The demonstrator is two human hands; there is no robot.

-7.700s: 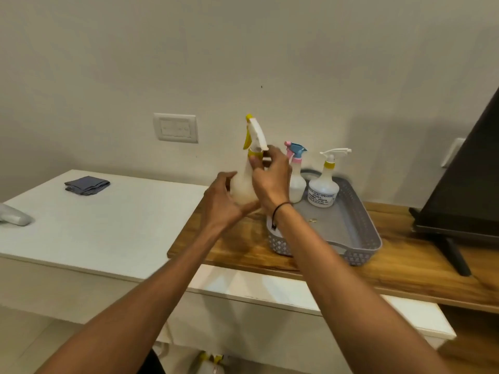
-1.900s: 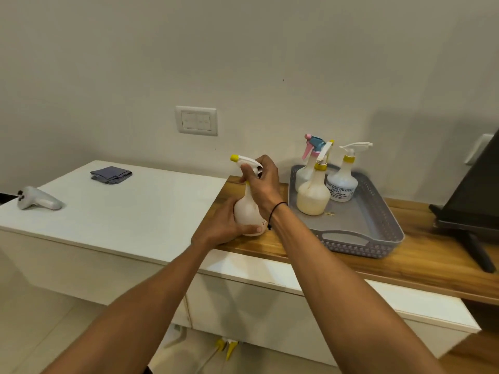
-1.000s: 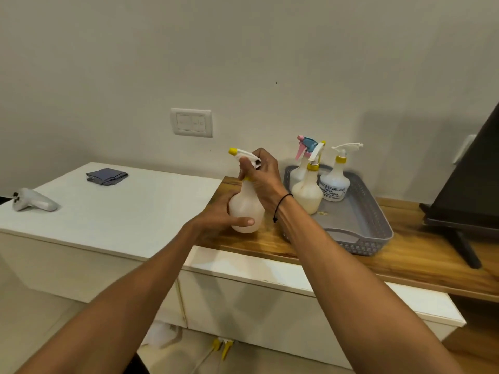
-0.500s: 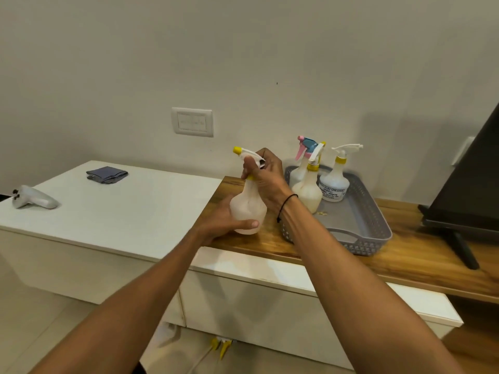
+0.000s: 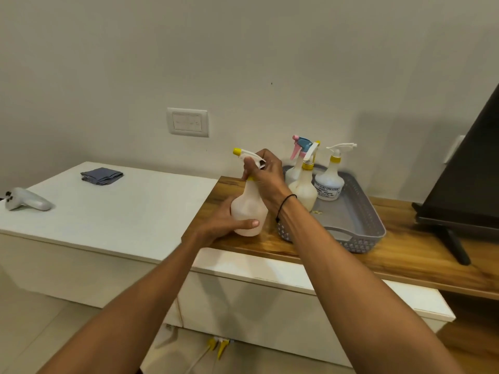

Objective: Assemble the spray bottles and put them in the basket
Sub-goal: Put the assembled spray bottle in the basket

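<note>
Bottle [image 5: 247,211] upright on the wooden worktop [image 5: 405,255] near its left edge, just beside the basket [image 5: 361,225]. Steadied low by the left hand [image 5: 229,220], fingers curled round the belly, likely to stop it turning. Sprayer [image 5: 247,155] gripped at the neck by the right hand [image 5: 266,174], probably for screwing down. Three bottles [image 5: 328,179] already standing in the basket's far end.
</note>
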